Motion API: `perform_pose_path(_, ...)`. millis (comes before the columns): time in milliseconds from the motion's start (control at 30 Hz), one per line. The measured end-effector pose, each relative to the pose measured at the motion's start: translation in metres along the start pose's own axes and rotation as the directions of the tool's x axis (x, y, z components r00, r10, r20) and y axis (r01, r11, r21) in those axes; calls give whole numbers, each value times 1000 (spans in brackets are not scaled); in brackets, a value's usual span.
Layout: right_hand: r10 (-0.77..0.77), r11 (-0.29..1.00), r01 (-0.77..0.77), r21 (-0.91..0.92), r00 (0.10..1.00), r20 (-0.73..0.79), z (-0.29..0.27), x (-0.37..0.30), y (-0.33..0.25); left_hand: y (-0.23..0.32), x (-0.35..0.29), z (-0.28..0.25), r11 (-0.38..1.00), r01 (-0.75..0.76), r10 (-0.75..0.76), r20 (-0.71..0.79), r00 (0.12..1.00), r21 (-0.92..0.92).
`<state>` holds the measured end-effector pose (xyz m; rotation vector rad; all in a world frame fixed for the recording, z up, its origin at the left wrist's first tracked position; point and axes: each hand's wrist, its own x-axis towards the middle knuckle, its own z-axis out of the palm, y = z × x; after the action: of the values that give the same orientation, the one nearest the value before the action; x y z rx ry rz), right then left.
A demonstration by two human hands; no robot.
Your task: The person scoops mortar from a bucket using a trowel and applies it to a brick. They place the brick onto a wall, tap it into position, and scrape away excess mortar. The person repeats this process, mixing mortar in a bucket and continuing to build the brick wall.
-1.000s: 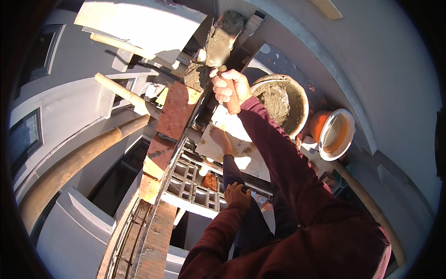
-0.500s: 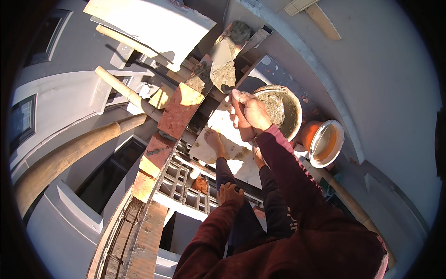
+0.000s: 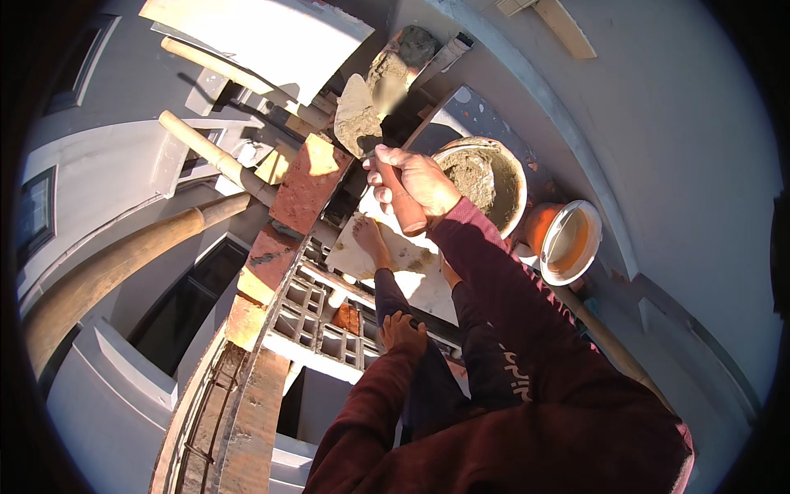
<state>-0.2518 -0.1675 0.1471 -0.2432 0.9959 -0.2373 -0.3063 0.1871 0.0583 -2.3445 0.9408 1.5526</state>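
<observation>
My right hand is wrapped round the reddish-brown handle of a trowel. Grey mortar clings to its pointed blade, which hovers over the far end of a row of red bricks; whether it touches them I cannot tell. Just right of that hand stands a round bucket holding more mortar, partly hidden by my wrist. My left hand holds nothing and lies over my bent knee, fingers apart.
Bamboo poles stick out on the left. An orange bucket with a white rim is beside the mortar bucket. Under my bare foot lies a pale board, with hollow blocks below. A wall curves along the right.
The trowel has swung left with my right hand, from beside the far mortar toward the brick row. My left hand stays on the knee. The whole view has shifted slightly.
</observation>
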Motion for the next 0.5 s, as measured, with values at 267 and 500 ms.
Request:
perform_pose_path(267, -174, 109, -55, -993, 982, -74, -115, -198, -56, 47, 110, -29, 639, -329, 154, -304, 940, -695)
perform_pose_path(500, -306, -747, -256, -614, 952, -25, -200, -98, -25, 133, 201, -120, 467, -503, 470, -278, 838, -727)
